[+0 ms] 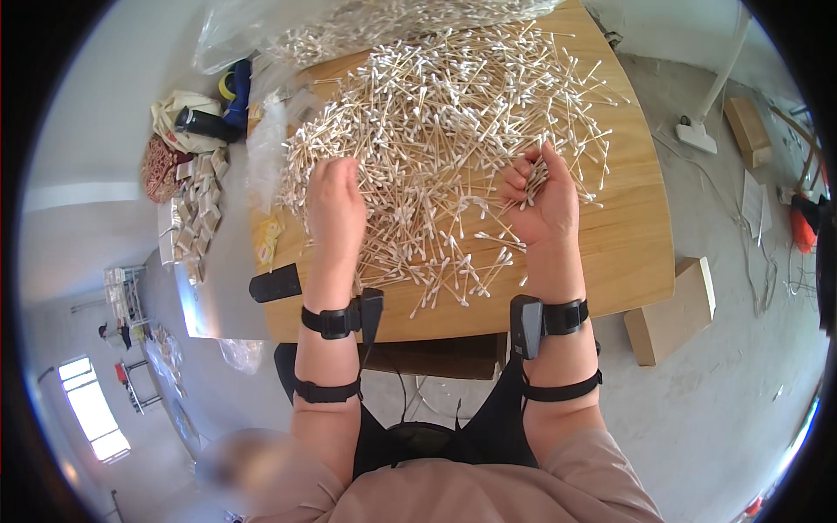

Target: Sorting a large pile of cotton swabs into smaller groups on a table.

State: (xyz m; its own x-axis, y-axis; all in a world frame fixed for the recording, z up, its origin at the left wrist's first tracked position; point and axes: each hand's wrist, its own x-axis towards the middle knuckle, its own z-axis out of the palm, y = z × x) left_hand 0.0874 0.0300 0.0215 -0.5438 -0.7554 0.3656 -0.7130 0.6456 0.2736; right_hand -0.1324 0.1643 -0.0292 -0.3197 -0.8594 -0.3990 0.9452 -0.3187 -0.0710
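A wide, loose heap of cotton swabs (436, 105) with wooden sticks and white tips covers much of the wooden table (632, 209). My right hand (549, 205) is turned palm up at the heap's right side, its fingers curled round a small bunch of cotton swabs (537, 181). Over the heap's left edge is my left hand (336, 205), back upward, with the fingers bent and pressed together. Whatever lies between those fingers is hidden from view. Several scattered swabs (462, 270) lie between my forearms, toward the table's near edge.
Clear plastic bags (253, 35) full of swabs stand at the far edge. A black flat object (275, 283) and a yellow packet (268, 240) lie left. Small boxes (199, 213) and a black bottle (205, 124) are farther left. A cardboard box (671, 309) is on the floor at right.
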